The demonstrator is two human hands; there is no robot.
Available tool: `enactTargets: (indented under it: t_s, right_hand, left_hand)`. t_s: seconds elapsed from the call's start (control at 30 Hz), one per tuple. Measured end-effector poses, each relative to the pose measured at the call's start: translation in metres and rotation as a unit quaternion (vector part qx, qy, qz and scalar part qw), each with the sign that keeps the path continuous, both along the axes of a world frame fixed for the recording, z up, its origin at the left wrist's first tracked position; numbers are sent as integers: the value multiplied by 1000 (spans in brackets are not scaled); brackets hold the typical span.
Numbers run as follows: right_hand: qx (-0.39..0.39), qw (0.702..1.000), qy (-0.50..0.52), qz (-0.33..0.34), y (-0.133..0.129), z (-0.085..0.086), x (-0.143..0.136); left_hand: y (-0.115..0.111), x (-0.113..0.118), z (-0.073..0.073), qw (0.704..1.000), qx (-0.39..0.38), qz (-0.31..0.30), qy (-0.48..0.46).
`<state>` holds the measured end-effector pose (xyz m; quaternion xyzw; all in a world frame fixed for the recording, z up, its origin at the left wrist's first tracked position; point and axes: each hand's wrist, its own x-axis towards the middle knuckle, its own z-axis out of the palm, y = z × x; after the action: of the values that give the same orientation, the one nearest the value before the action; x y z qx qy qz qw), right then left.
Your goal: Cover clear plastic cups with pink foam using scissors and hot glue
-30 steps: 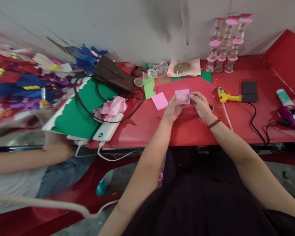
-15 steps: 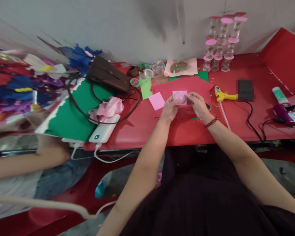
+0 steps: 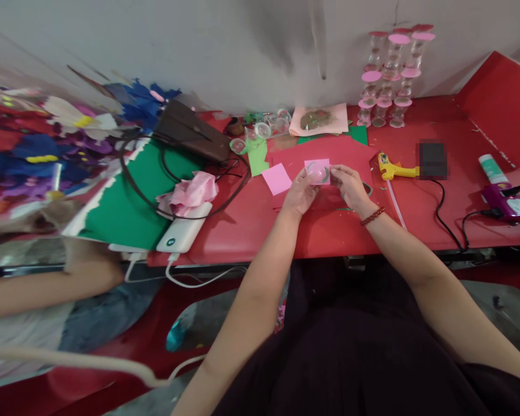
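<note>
Over the red sheets, my left hand [image 3: 301,193] is closed on the lower left of a small pink paper square [image 3: 325,164] with a clear round plastic piece [image 3: 316,173] against it. My right hand [image 3: 349,185] has its thumb and fingers pressed together at the square's right edge. A second pink square [image 3: 277,178] lies flat, left of my left hand. The yellow glue gun [image 3: 396,169] rests on the red table [image 3: 424,216] to the right of my right hand, with a pale stick below its front end.
Stacked clear cups with pink discs [image 3: 383,86] stand at the back. A brown bag [image 3: 193,130], white power bank [image 3: 184,230] and cables lie left. A purple power socket [image 3: 509,203] is right. Another person's arm [image 3: 47,292] is at far left.
The clear round piece has tilted slightly between my hands. My fingers have barely shifted around the pink square.
</note>
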<state>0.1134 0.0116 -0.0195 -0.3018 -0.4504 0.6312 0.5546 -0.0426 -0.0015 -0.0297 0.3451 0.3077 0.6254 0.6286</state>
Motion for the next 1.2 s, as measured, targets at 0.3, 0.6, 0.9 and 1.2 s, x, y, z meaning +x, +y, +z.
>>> enactTargets:
  t_s: [0.3,0.6,0.9,1.2]
  right_hand:
    - [12,999,-29,-13,-3,2,1]
    - [9,999,-41,-28,-1,2,2]
    - [8,995,-98,-6,-9,8,2]
    - [29,990,-129,-54,-6,4,0]
  left_hand:
    - [0,-1,7,998,-22,62,-21]
    - [-3,0,7,997,-55,32,-51]
    - [-2,0,6,998,-29,22,-46]
    - [4,-2,-3,997,-53,54,-33]
